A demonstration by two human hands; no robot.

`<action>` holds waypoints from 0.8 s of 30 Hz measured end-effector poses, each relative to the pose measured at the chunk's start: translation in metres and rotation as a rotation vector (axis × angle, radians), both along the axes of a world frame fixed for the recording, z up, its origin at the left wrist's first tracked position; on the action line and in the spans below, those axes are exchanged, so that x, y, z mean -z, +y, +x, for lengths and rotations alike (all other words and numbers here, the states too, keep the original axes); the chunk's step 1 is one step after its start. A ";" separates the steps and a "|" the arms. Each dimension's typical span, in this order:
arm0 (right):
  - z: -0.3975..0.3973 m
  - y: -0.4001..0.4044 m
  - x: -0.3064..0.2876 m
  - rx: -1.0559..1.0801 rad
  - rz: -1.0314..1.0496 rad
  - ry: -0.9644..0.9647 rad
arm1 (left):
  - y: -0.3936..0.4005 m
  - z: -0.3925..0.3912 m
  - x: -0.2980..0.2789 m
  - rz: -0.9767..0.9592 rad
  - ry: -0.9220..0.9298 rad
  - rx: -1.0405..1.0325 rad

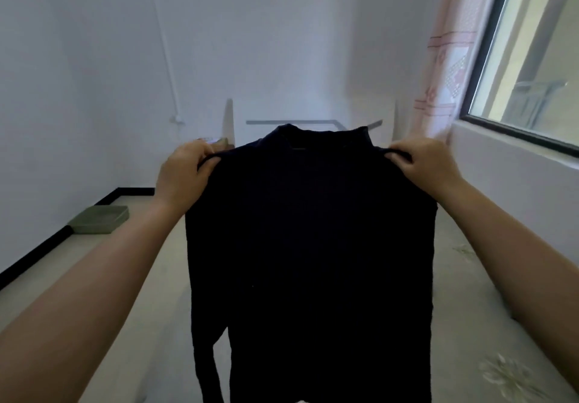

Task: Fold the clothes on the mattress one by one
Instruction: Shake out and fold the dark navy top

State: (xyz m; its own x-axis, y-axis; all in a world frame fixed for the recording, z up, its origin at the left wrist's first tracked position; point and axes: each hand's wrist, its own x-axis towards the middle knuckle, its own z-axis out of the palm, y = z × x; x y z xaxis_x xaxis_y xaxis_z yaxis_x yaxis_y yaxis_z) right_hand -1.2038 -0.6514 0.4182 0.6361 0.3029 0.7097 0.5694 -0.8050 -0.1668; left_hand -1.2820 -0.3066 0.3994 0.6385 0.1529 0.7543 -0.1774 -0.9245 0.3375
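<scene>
Both hands — left hand (185, 170), right hand (423, 164) — pinch dark top (310, 246) shoulders

dark top (310, 246) held up, left hand (185, 177), right hand (423, 164)

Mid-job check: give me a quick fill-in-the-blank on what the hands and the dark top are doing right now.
1. The left hand and the right hand each pinch the dark top at a ____.
2. The top hangs with its collar pointing ____.
3. Below the top lies the pale ____, with a flower pattern.
4. The green tray sits on the floor to the person's ____.

Missing words: shoulder; up; mattress; left
</scene>
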 end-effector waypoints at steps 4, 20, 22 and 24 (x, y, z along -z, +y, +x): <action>0.038 0.021 0.055 -0.058 -0.214 0.128 | 0.034 0.015 0.048 0.097 0.276 -0.045; 0.229 0.104 0.330 -0.071 -0.461 0.551 | 0.092 0.179 0.304 0.060 0.849 -0.245; 0.254 0.111 0.355 -0.068 -0.485 0.594 | 0.096 0.195 0.335 0.052 0.877 -0.268; 0.271 0.119 0.378 -0.081 -0.497 0.642 | 0.100 0.206 0.360 0.046 0.910 -0.266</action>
